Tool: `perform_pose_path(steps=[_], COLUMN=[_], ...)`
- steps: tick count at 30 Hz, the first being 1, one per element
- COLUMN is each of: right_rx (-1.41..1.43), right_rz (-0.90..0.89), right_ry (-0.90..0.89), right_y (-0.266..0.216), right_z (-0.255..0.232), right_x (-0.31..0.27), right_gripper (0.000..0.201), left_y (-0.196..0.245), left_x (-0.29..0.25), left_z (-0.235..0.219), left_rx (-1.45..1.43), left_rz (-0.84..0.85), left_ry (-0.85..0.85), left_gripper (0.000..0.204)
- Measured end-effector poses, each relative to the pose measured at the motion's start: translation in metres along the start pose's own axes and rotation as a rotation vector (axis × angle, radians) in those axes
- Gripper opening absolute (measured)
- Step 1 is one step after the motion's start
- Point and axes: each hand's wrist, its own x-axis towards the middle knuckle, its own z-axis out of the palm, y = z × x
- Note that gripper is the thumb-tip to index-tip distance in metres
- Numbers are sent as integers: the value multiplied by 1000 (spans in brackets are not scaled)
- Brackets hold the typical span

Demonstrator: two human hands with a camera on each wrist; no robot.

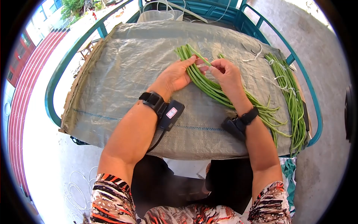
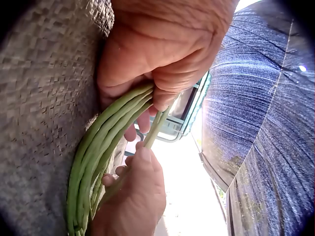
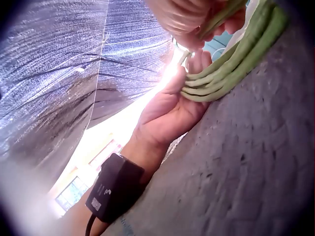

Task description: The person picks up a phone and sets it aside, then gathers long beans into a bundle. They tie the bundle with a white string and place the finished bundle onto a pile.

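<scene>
Fingers of your left hand (image 1: pixel 174 77) curl around the bunch of long beans (image 1: pixel 209 86) near its far end, and your right hand (image 1: pixel 226 73) pinches a single pod there, just beside them. The bunch's long axis runs from far left to near right across the sacking-covered tabletop (image 1: pixel 123 74). A second bundle (image 1: pixel 289 89) lies well apart, further right.

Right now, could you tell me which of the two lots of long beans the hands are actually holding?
The middle bundle, between left hand and right hand; the other bundle lies untouched by the sack's right edge.
</scene>
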Motion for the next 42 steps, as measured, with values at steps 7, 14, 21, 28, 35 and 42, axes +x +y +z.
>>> perform_pose_path(steps=[7, 14, 21, 28, 35, 42], right_rx=[13, 35, 11, -722, -994, -432], right_rz=[65, 23, -14, 52, 316, 163], right_ry=[-56, -100, -108, 216, 78, 215], right_y=[5, 10, 3, -8, 27, 25], right_z=[8, 13, 13, -18, -50, -43], right_x=[0, 0, -1, 0, 4, 8], right_gripper=[16, 16, 17, 24, 25, 20], left_y=[1, 0, 1, 1, -1, 0], left_x=[-2, 0, 0, -2, 5, 0], left_z=[1, 0, 1, 3, -5, 3], left_rx=[21, -30, -36, -8, 12, 8], left_rz=[19, 12, 8, 0, -4, -25], left_ry=[-44, -59, -75, -21, -39, 65], left_gripper=[28, 32, 24, 16, 17, 20])
